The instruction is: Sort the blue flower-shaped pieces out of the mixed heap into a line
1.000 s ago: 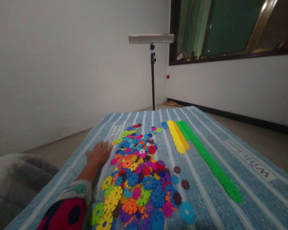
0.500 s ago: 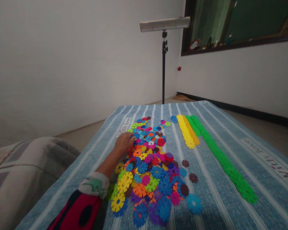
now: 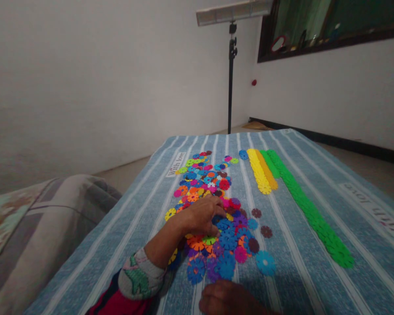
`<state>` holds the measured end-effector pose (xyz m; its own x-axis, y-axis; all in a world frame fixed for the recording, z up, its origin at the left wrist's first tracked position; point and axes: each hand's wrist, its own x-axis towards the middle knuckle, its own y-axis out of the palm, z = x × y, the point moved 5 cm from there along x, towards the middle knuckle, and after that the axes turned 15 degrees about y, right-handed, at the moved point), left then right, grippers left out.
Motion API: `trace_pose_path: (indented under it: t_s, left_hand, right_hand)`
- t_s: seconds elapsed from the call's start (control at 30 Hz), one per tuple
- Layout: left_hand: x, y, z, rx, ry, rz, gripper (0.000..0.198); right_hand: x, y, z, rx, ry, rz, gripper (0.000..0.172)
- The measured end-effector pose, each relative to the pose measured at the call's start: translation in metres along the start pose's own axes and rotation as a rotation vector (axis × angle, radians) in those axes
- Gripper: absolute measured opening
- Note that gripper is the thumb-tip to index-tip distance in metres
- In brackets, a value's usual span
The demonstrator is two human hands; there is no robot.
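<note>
A heap of colourful snowflake discs lies on a blue striped cloth. My left hand rests palm down on the middle of the heap, fingers curled over the discs; whether it grips one I cannot make out. My right hand shows at the bottom edge on the cloth, just below the heap, fingers bent, with nothing visible in it. To the right lie neat rows of discs: yellow, orange and a long green row.
Two dark red discs and a blue one lie loose right of the heap. A grey cushion sits at the left. A light stand rises behind the cloth. White walls and a window frame stand beyond.
My left hand moved from the cloth at the heap's left edge onto the middle of the heap. My right hand came into view at the bottom. The camera tilted down and left.
</note>
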<state>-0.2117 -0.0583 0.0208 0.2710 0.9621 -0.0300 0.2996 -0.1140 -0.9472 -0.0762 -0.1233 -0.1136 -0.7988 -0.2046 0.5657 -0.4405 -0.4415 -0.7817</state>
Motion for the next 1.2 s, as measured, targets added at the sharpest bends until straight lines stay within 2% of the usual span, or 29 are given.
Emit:
trace_pose_path:
  t_s: [0.13,0.23,0.33,0.43,0.6,0.73,0.87,1.2]
  left_hand:
    - [0.002,0.003,0.007,0.022,0.024,-0.032,0.029]
    - [0.004,0.006,0.009,0.009,0.078,-0.061,0.017]
    - [0.007,0.006,0.01,-0.03,0.095,-0.094,0.019]
    - [0.006,0.003,0.016,-0.073,0.015,-0.168,0.025]
    - [-0.002,0.0,0.037,-0.331,-0.211,-0.402,0.018]
    - [0.002,-0.001,0.051,-0.508,-0.277,-0.515,0.017]
    - [0.014,-0.008,0.062,-0.572,-0.301,-0.564,0.015]
    - [0.038,-0.023,0.076,-0.3,-0.312,-0.54,0.015]
  right_hand:
    - [0.014,-0.065,-0.008,-0.064,0.002,-0.265,0.025]
    - [0.027,-0.103,-0.027,-0.15,0.22,-0.34,0.021]
    - [0.031,-0.122,-0.046,-0.257,0.363,-0.381,0.018]
    - [0.032,-0.127,-0.063,-0.262,0.425,-0.33,0.016]
    - [0.032,-0.134,-0.089,-0.167,0.534,-0.288,0.014]
    - [0.034,-0.136,-0.104,-0.117,0.554,-0.277,0.014]
    - [0.032,-0.136,-0.119,-0.127,0.572,-0.292,0.016]
    - [0.024,-0.13,-0.146,-0.085,0.684,-0.295,0.016]
